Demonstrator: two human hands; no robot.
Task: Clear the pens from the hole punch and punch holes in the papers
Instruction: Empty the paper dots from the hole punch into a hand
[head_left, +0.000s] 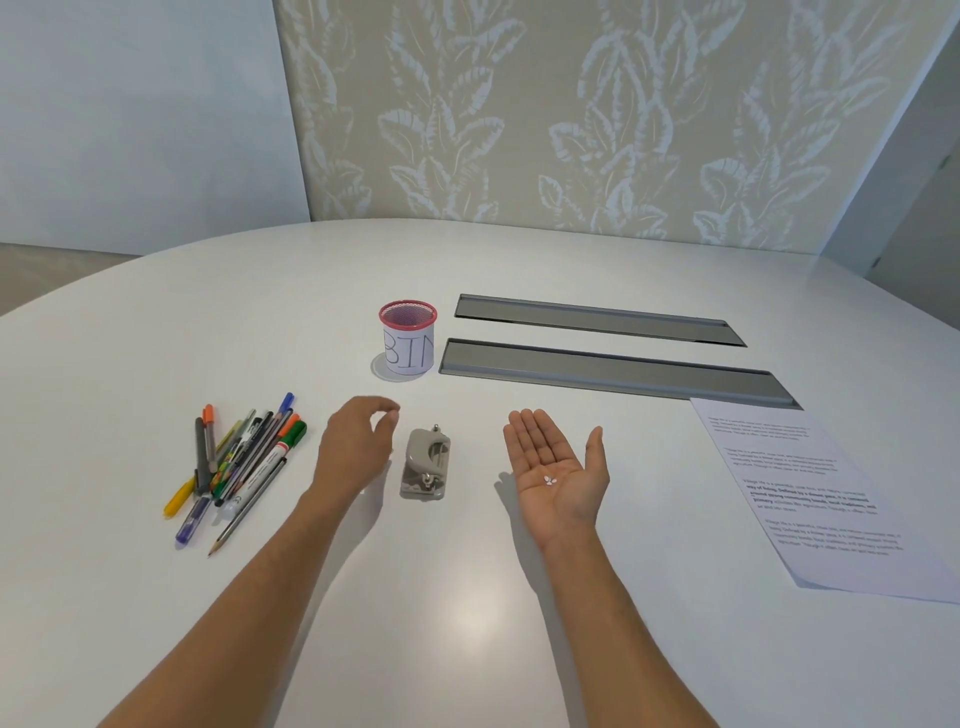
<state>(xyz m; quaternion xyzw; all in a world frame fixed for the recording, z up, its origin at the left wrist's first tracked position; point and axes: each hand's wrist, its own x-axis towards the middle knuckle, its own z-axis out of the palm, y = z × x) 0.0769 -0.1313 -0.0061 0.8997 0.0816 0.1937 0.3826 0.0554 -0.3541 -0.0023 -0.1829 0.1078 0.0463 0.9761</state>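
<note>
A small grey hole punch (426, 463) lies on the white table between my hands, with no pens on it. A heap of several pens and pencils (239, 462) lies to its left. My left hand (356, 447) hovers just left of the punch, fingers loosely curled and holding nothing. To the right of the punch, my right hand (556, 462) is held flat, palm up, with a few tiny white paper dots (549, 480) resting on the palm. Printed papers (810, 493) lie at the right edge of the table.
A red mesh cup labelled BIN (408, 340) stands behind the punch. Two long grey cable slots (597, 318) are set into the table (467, 597) at the back right. A leaf-patterned wall rises behind the table.
</note>
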